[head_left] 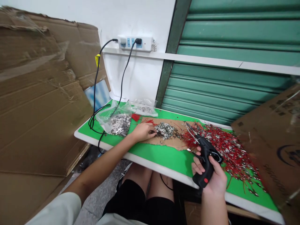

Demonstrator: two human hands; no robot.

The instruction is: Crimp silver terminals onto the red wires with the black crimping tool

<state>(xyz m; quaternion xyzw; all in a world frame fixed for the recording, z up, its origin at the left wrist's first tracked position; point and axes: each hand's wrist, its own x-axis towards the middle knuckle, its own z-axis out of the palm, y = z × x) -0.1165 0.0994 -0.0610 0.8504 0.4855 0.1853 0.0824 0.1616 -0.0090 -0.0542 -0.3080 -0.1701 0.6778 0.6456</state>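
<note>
Head view: right hand [217, 176] gripped a black glue gun [206, 153] over the near edge of the green table [164, 159], fingers wrapped round the handle, likely for a steady hold, nozzle angled up toward the far edge. Left hand [143, 132] reached across the near edge to the cardboard strip [173, 142], fingers bent, thumb close to fingertips beside the silver piece pile [165, 130]; any piece pinched, cannot tell. Strip probably shielded the tabletop. Red-threaded silver pieces [231, 147] were heaped toward the right edge, tips spilling near-right, plausibly kept off the strip for working room. Toward the left edge sat a clear bag of silver pieces [120, 124]; a second clear bag [145, 109] lay by the far edge. Beyond, power strip [135, 42] on the wall had cords plugged in.
</note>
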